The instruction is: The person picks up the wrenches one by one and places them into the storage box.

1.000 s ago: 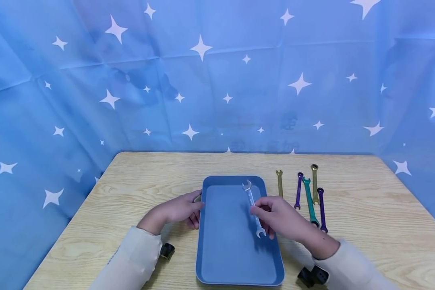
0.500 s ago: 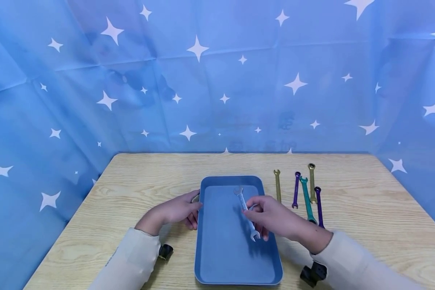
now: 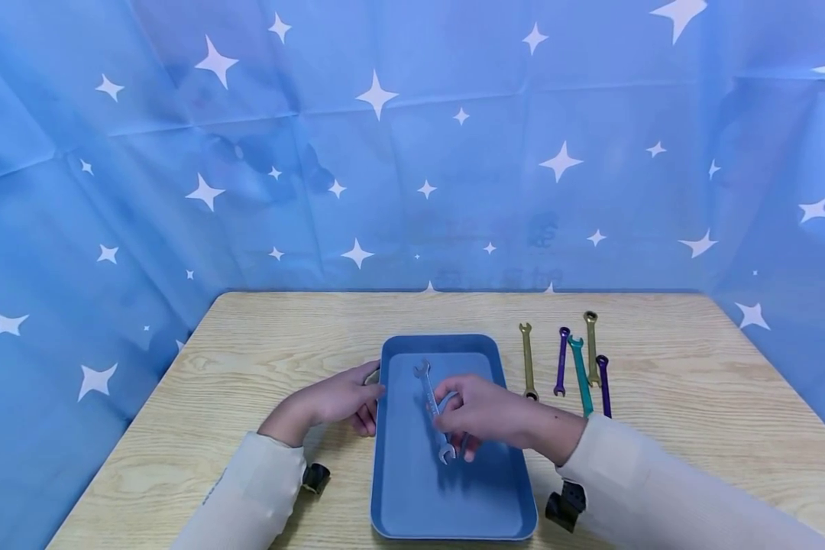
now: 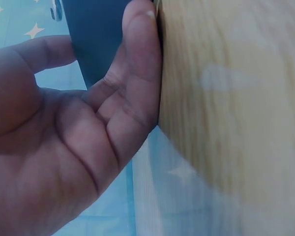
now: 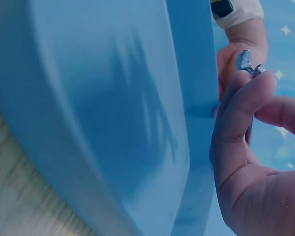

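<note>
Over the middle of the blue tray (image 3: 415, 500), my right hand (image 3: 484, 412) pinches a silver double-ended spanner (image 3: 428, 388) at its middle. Its shadow falls on the tray floor. In the right wrist view one jaw end of the spanner (image 5: 245, 63) shows past the fingertips, while fingers hide most of the shaft. My left hand (image 3: 337, 397) holds the tray's left side, thumb at the rim and fingers bent low along the outer wall. The left wrist view shows those fingers (image 4: 141, 54) between the tray wall and the wooden table.
Right of the tray lie several spanners: a gold one (image 3: 528, 359), a purple one (image 3: 562, 360), a green one (image 3: 580, 374), another gold one (image 3: 592, 347) and another purple one (image 3: 604, 386). A star-printed blue cloth (image 3: 412, 153) stands behind the wooden table (image 3: 302, 321).
My right hand has moved left over the tray with the silver spanner, from near the right side toward the middle. The left hand stays at the tray's left edge.
</note>
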A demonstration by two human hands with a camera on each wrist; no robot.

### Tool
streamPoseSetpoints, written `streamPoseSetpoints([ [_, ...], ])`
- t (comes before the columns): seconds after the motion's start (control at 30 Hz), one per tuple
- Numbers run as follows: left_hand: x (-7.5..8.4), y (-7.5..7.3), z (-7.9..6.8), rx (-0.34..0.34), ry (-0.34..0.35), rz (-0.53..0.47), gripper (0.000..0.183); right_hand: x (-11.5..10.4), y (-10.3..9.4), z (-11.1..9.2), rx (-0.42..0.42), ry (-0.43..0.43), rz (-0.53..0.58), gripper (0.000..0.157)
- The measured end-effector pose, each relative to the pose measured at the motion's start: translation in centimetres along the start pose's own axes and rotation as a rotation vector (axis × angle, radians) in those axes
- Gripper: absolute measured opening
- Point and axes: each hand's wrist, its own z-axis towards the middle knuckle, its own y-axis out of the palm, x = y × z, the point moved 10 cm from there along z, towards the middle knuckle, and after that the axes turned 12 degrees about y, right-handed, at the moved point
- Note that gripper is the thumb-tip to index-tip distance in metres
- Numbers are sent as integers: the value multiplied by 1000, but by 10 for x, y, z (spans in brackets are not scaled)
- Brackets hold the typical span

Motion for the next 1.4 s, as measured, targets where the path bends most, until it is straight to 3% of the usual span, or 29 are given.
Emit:
streamPoseSetpoints([
  [0.83, -2, 0, 1, -1, 16, -23, 66, 12, 24, 27, -13, 142, 8, 34],
  [1.4, 0, 0, 0, -15, 13, -23, 64, 6, 31, 42, -4, 200, -94, 25],
])
